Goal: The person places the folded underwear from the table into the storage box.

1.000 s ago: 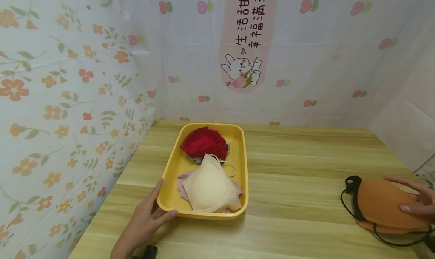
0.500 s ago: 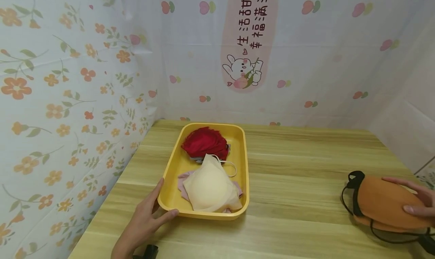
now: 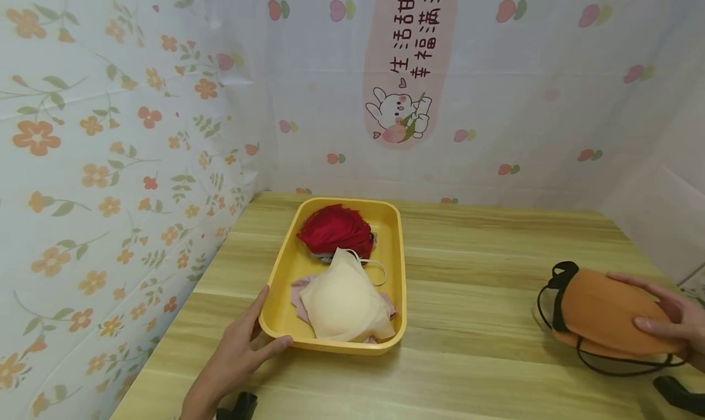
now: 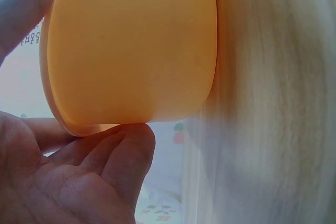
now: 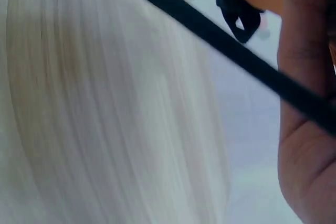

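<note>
In the head view, a folded orange bra [image 3: 600,303] with black trim and black straps is at the right, over the table. My right hand [image 3: 674,319] grips its right end, thumb on top. A black strap crosses close to the camera in the right wrist view. At the left, my left hand [image 3: 237,352] holds the near left corner of a yellow tray [image 3: 352,348], its thumb on the front rim and fingers along the outer side. Inside the tray, a cream bra [image 3: 347,300] lies over pink cloth [image 3: 300,297]; behind it is a bunched red garment [image 3: 336,227].
The tray stands on a wood-grain table [image 3: 468,297]. A flowered curtain [image 3: 110,163] borders the left side, and a printed sheet [image 3: 308,89] hangs behind the table. Black pieces [image 3: 242,405] show near both wrists.
My right hand has moved the orange bra a little left and upward in the head view. The left hand and tray keep their places; the view has shifted slightly.
</note>
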{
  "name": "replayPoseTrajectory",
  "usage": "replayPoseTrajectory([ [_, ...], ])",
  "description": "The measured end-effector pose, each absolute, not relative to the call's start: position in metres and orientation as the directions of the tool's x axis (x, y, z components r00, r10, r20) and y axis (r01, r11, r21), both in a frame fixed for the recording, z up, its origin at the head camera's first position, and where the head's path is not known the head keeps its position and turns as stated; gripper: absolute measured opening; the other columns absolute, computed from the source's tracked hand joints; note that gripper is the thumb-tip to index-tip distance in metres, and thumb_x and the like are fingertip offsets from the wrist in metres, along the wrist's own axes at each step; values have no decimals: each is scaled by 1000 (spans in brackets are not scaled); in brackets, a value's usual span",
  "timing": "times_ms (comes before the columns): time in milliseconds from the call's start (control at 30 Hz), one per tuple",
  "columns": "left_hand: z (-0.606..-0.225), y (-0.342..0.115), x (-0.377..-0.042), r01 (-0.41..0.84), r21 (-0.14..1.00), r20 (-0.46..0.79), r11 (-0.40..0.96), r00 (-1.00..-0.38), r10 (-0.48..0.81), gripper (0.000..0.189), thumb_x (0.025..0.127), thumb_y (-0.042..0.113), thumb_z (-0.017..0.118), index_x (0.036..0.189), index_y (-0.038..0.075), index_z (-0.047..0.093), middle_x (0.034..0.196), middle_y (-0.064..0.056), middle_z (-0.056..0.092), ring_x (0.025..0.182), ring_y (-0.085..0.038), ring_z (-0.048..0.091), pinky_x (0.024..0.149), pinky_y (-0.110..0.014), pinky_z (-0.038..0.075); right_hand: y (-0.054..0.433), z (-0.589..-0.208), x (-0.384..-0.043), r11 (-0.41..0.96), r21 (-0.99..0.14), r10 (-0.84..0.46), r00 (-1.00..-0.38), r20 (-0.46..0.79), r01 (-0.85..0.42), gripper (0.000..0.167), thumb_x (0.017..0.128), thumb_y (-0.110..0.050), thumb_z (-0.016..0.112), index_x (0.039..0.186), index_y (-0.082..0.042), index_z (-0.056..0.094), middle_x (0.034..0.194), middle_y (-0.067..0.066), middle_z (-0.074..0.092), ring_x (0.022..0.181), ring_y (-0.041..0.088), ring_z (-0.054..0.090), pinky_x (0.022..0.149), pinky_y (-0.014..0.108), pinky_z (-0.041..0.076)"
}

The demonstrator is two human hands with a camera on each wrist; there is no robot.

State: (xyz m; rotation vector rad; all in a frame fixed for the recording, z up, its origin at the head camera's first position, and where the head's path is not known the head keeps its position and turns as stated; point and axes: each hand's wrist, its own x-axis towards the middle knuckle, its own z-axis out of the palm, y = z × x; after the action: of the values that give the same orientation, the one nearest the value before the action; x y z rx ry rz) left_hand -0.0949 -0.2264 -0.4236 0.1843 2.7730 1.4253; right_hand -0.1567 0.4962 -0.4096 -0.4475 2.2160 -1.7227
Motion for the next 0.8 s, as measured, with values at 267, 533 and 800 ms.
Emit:
replayPoseTrajectory([
  [267, -424, -226, -95, 88, 810, 27, 580, -993, 113, 103, 89, 42, 75, 162, 6, 12, 165, -22, 25, 146, -38, 39, 113, -46, 44, 458, -396, -154, 145, -987, -379, -925, 6, -66, 75, 103, 11, 37, 162, -29, 17, 137, -26, 41, 93, 24, 75, 68, 49, 64],
  [533, -425, -225, -95, 93, 804, 33, 587, -993, 112, 102, 90, 41, 75, 162, 6, 12, 165, -24, 24, 146, -38, 39, 113, -47, 44, 421, -384, -160, -14, -1000, -423, -906, -5, 13, 68, 106, 5, 30, 160, -35, 20, 135, -17, 52, 95, 23, 74, 68, 38, 66],
  [800, -423, -226, -94, 95, 809, 37, 581, -993, 112, 102, 90, 41, 75, 162, 6, 12, 165, -24, 24, 146, -38, 39, 113, -47, 43, 372, -382, -162, -405, -912, -499, -851, 163, 63, 66, 106, 7, 17, 158, -30, 29, 132, 2, 62, 90, 18, 76, 52, 18, 57],
])
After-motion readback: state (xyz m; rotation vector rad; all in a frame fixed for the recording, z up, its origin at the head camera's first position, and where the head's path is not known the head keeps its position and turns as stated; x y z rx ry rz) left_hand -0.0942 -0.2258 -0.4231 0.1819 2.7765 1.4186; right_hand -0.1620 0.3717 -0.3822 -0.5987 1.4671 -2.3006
